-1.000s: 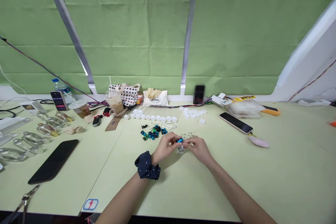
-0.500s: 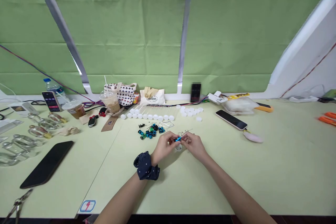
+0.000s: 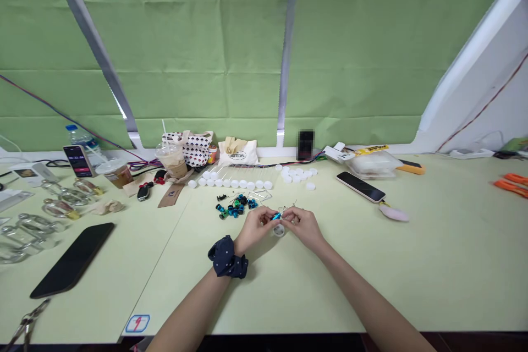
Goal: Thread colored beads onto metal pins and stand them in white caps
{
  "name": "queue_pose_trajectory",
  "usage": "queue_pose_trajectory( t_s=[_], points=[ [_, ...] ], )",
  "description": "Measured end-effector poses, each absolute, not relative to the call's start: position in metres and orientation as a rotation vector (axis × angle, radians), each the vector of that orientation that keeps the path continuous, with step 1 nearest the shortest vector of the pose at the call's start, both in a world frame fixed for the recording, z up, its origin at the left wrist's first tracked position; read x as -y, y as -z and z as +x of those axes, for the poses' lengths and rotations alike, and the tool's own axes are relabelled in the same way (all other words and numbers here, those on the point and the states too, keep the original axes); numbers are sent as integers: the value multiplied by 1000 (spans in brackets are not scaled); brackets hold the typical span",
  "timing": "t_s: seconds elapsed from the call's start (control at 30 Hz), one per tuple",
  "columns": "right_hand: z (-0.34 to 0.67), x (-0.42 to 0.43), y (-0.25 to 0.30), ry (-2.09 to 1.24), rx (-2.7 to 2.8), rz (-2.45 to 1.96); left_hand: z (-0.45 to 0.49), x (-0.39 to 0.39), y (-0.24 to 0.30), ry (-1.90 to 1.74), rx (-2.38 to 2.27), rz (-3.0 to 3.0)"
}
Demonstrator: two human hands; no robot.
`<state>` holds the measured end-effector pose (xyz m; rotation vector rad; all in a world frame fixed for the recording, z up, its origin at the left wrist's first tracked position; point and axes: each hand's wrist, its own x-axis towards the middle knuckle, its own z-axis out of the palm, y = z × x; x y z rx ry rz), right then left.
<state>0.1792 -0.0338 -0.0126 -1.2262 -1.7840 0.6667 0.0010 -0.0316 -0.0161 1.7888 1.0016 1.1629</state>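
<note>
Near the middle of the table, my left hand pinches a small shiny blue part between thumb and fingertips. My right hand is closed beside it, fingertips almost touching the blue part. A thin wire-like piece shows at the right fingertips, too fine to make out well. Just below the fingers a small round white cap sits on the table, its hollow side up and its contents unclear. Left of my left hand lies a loose pile of small blue, green and black parts, with bent metal wires behind it.
White round caps lie farther back, beside clear tubes with white ends. Phones lie to the right and left. Drink cups, glass bottles and scissors are on the left; orange handles are far right.
The thin piece at my right hand has shifted and stands out less to the right. The blue part is tilted a little differently. Both hands stay close together.
</note>
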Motion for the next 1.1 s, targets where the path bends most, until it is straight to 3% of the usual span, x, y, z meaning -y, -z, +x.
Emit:
queue_pose_trajectory(
  t_s=[0.63,1.1],
  points=[
    [179,32,19,-498,1868,-1190,0,27,20,-1150,-992,1636],
    [183,31,13,-684,1862,-1287,-2,27,17,-1160,-932,1538]
  ],
)
